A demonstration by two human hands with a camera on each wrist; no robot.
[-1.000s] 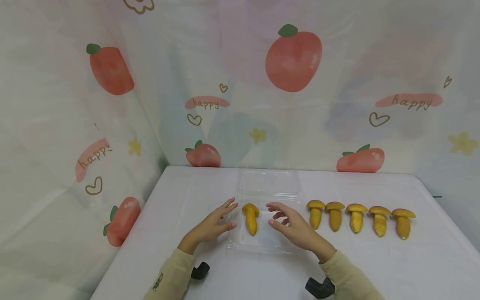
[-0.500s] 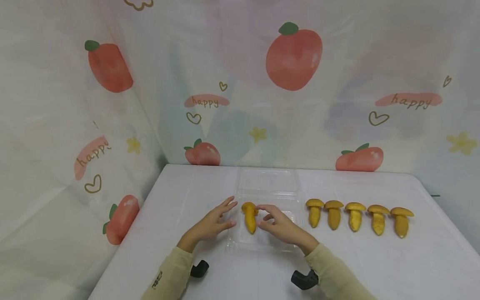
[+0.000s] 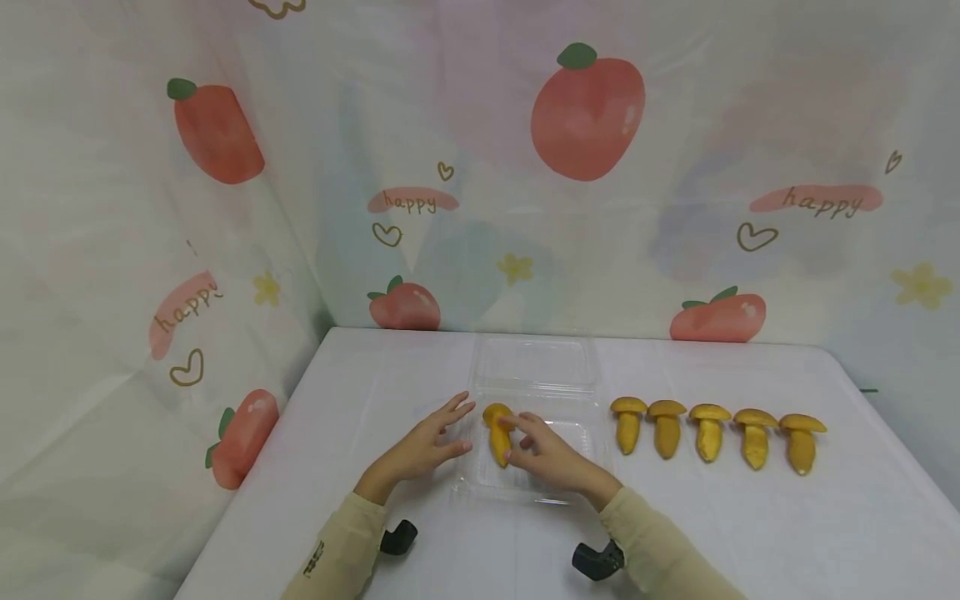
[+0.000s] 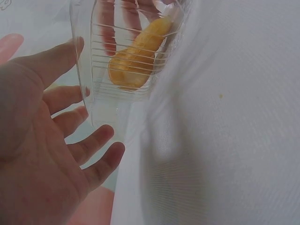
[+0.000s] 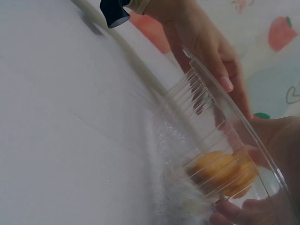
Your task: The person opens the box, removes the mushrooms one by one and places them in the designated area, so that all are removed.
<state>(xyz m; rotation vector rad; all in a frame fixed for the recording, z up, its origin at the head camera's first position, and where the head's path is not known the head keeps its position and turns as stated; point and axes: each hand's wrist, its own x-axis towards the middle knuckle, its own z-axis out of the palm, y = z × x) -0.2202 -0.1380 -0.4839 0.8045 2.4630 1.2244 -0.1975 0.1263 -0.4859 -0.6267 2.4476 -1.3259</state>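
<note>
A yellow mushroom [image 3: 498, 435], cap toward the back, lies in the left part of a clear plastic box [image 3: 487, 486]. My right hand [image 3: 551, 457] reaches over the box from the right; its index fingertip overlaps the mushroom under the cap, and the thumb tip is beside the lower stem. Through the ribbed wall, the left wrist view shows the mushroom [image 4: 136, 58] with right-hand fingers [image 4: 108, 28] behind it. My left hand [image 3: 416, 450] has its fingers spread, tips right at the box's left edge, holding nothing.
Several matching mushrooms [image 3: 708, 433] stand in a row on the white table [image 3: 675, 533], right of the box. The box's lid [image 3: 534, 363] is folded open toward the back. Black wrist pieces [image 3: 597, 561] sit below each sleeve. A fruit-print cloth [image 3: 480, 150] hangs behind.
My right hand has moved left from beside the mushroom to its right side, fingertips now at it. My left hand has stayed in place; the mushrooms in the row have not moved.
</note>
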